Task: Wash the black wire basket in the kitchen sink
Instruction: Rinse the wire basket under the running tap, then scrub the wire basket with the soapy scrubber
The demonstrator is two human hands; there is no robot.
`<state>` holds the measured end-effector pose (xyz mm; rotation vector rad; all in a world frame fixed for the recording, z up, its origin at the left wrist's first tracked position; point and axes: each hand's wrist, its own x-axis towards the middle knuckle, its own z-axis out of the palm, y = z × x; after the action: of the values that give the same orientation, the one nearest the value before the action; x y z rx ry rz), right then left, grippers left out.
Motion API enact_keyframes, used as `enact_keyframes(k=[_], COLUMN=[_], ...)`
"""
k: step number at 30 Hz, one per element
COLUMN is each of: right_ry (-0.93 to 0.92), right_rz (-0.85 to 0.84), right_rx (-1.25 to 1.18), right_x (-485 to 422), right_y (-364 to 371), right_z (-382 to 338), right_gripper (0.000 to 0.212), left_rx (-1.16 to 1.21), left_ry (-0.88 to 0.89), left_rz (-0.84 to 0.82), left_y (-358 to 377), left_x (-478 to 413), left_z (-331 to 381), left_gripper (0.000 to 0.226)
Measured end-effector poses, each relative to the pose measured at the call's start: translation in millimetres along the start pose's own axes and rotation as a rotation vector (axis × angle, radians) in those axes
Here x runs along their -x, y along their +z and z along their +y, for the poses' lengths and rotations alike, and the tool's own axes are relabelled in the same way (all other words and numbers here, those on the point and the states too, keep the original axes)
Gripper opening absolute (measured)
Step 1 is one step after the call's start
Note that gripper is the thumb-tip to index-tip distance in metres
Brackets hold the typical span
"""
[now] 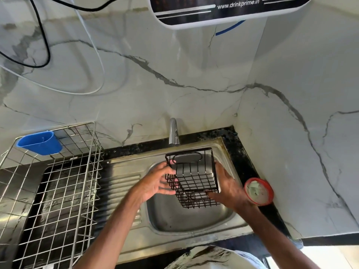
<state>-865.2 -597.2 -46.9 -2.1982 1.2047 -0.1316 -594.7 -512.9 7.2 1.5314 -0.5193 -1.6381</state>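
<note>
The black wire basket [194, 177] hangs tilted above the steel sink [174, 216], just below the chrome tap [173, 133]. My left hand [155, 181] grips its left rim, thumb over the top wire. My right hand [227, 187] holds its right side and lower corner. No water runs from the tap. The basket is empty, and its solid black back plate with an oval slot faces the wall.
A steel wire dish rack [58, 191] with a blue plastic cup holder [39, 142] stands on the drainboard at left. A red round tub of cleaning paste [259, 191] sits on the black counter at right. A water purifier [223, 10] hangs overhead.
</note>
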Motion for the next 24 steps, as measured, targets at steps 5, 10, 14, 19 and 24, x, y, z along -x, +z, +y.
enact_keyframes(k=[5,10,14,19,24], right_ry=[-0.063,0.023,0.448,0.566,0.570], right_rz=[0.064,0.234,0.395,0.238,0.133], right_rx=[0.064,-0.201,-0.015,-0.028,0.213], right_x=[5,11,18,16,-11], right_y=[20,5,-19,-9,21], right_z=[-2,38,82,125,166], right_gripper=[0.090,0.024,0.026,0.031,0.033], left_rx=[0.052,-0.120,-0.140,-0.122,-0.109], left_ry=[-0.053,-0.054,-0.043,-0.058,-0.031], left_rz=[0.114,0.153,0.246,0.264,0.230], left_y=[-1,6,21,39,51], left_x=[-7,-9,-18,-32,-41], left_z=[-10,-23,-38,-48,-51], left_gripper=[0.052,0.062,0.054,0.057,0.076])
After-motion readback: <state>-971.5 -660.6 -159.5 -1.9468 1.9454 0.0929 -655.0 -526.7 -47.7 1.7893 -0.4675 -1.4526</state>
